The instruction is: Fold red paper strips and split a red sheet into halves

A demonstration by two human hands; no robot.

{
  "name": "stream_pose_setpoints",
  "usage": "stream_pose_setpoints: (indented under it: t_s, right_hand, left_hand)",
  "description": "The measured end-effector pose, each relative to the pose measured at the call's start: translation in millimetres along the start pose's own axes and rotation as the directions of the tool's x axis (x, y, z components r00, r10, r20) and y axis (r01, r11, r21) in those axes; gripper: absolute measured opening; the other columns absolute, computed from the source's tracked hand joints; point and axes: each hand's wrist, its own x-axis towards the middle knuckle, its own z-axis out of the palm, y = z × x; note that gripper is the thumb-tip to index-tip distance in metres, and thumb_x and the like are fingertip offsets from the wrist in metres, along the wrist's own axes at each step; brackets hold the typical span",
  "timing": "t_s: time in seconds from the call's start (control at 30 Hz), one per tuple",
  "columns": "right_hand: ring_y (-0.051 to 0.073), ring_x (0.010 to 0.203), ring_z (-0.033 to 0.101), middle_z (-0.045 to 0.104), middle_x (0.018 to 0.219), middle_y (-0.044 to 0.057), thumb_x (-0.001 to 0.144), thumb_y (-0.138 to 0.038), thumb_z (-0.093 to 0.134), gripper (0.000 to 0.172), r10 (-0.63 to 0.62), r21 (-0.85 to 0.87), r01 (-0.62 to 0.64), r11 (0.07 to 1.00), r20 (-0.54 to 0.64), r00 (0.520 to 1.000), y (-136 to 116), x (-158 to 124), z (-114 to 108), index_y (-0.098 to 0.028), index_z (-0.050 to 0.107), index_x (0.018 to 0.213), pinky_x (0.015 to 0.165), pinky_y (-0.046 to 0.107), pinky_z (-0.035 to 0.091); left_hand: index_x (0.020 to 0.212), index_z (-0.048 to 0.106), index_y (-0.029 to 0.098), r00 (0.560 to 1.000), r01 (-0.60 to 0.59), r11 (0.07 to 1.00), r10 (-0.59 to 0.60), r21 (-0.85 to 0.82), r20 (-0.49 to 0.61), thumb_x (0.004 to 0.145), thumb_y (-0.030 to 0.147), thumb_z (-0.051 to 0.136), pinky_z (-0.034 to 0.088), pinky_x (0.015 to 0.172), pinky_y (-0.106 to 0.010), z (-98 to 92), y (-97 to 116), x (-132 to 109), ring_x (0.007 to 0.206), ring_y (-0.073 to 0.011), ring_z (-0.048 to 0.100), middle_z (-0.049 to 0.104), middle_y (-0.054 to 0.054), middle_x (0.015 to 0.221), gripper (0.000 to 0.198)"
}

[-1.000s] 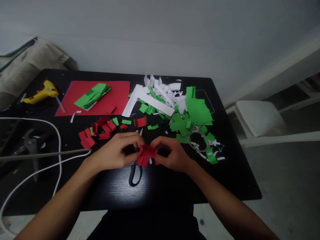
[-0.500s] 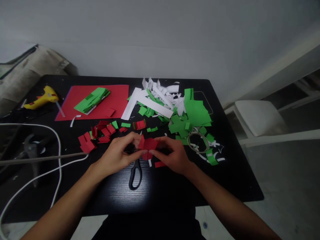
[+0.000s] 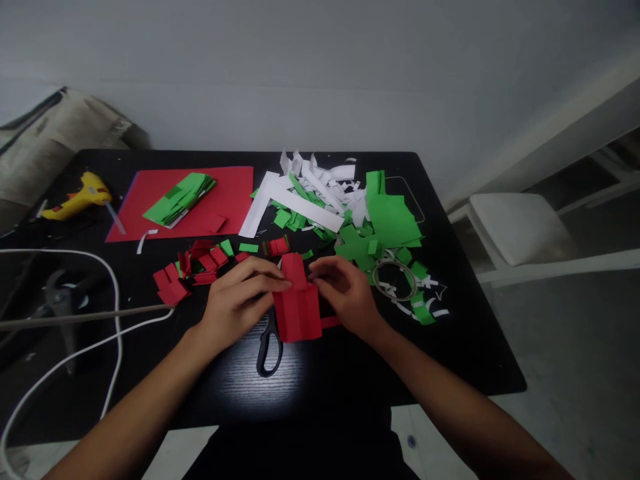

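A creased piece of red paper is unfolded in front of me, with a narrower flap at its far end. My left hand grips its left edge, fingertips lying over the red surface. On the other side, my right hand has thumb and fingers pinched together at the right edge near the flap. Black-handled scissors lie partly under the paper and my left hand, their blades mostly hidden. A flat red strip shows beside the paper's right edge.
Folded red pieces lie left of my hands. Behind are a red sheet bearing green folded paper, and white scraps. Green scraps and a tape ring are right; a yellow glue gun, pliers and white cable left.
The red paper has been opened out from a bunched, folded form and now hangs flatter towards me. Both hands have shifted their hold, the right fingers moving up to its far right edge.
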Motion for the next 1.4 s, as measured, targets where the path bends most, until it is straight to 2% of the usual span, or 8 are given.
stream_pose_setpoints:
  t_s: [0.1,0.2,0.33,0.43,0.53,0.63,0.93,1.4]
  right_hand:
    - [0.018,0.083,0.073,0.077,0.091,0.004,0.082,-0.041,0.079,0.023,0.328,0.246,-0.348,0.905,0.119,0.937,-1,4,0,-0.020,0.076,0.092,0.078,0.031,0.060]
    - [0.016,0.079,0.073,0.079,0.088,0.003,0.075,-0.045,0.087,0.032,0.402,0.273,-0.458,0.846,0.237,0.884,-4,3,1,-0.019,0.078,0.090,0.077,0.028,0.060]
    - [0.016,0.078,0.074,0.081,0.087,0.001,0.064,-0.039,0.095,0.034,0.362,0.191,-0.403,0.895,0.216,0.907,-3,0,3,-0.020,0.080,0.087,0.077,0.028,0.061]
    - [0.017,0.076,0.074,0.081,0.085,0.001,0.061,-0.040,0.095,0.034,0.333,0.151,-0.353,0.923,0.140,0.932,0,0,3,-0.020,0.079,0.083,0.078,0.030,0.061]
    - [0.018,0.079,0.074,0.081,0.088,0.002,0.062,-0.040,0.095,0.033,0.305,0.105,-0.313,0.944,0.085,0.949,2,0,3,-0.020,0.080,0.084,0.082,0.032,0.061]
    - [0.018,0.081,0.074,0.081,0.088,0.002,0.064,-0.039,0.094,0.031,0.288,0.081,-0.293,0.953,0.071,0.955,3,-1,3,-0.021,0.080,0.084,0.083,0.033,0.060]
    - [0.016,0.075,0.072,0.079,0.083,-0.001,0.068,-0.041,0.092,0.029,0.287,0.115,-0.295,0.949,0.078,0.955,1,-1,4,-0.021,0.077,0.083,0.077,0.030,0.059]
    - [0.020,0.090,0.075,0.081,0.092,0.001,0.071,-0.046,0.091,0.033,0.180,0.112,-0.182,0.977,0.036,0.983,0,-1,4,-0.022,0.076,0.089,0.089,0.035,0.060]
  left_hand:
    - [0.092,0.079,0.024,0.999,-0.048,0.997,0.048,0.056,-0.011,0.093,0.010,0.065,0.057,0.079,-0.027,1.2,-3,-2,0.090,-0.0163,0.070,0.072,-0.005,0.097,0.020]
    - [0.093,0.079,0.024,0.994,-0.107,0.991,0.105,0.078,0.021,0.093,0.008,0.064,0.056,0.077,-0.025,3.0,-3,-3,0.089,-0.0148,0.069,0.069,-0.005,0.096,0.022]
    - [0.091,0.078,0.023,0.996,-0.061,0.997,0.058,0.045,0.061,0.094,0.010,0.061,0.055,0.078,-0.026,5.7,-1,-2,0.087,-0.0150,0.068,0.069,-0.005,0.095,0.022]
    - [0.093,0.074,0.021,0.989,0.149,0.989,-0.149,-0.021,0.016,0.093,0.017,0.062,0.055,0.079,-0.028,7.2,0,0,0.087,-0.0168,0.067,0.070,-0.005,0.094,0.012]
    - [0.103,0.069,0.018,0.898,0.439,0.873,-0.433,-0.213,0.076,0.096,0.033,0.059,0.055,0.073,-0.028,9.7,1,3,0.082,-0.0177,0.067,0.072,-0.005,0.093,0.019]
    - [0.096,0.069,0.017,0.810,0.586,0.760,-0.539,-0.280,0.233,0.095,0.046,0.061,0.050,0.065,-0.025,13.6,2,6,0.071,-0.0156,0.063,0.068,-0.001,0.079,0.030]
    - [0.085,0.071,0.015,0.801,0.596,0.740,-0.523,-0.312,0.290,0.092,0.047,0.068,0.036,0.056,-0.021,18.1,2,7,0.057,-0.0089,0.045,0.053,0.005,0.063,0.032]
    - [0.104,0.076,0.019,0.871,0.489,0.778,-0.458,-0.395,0.176,0.087,0.035,0.079,0.059,0.074,-0.025,19.5,3,1,0.076,-0.0148,0.073,0.079,-0.002,0.085,0.024]
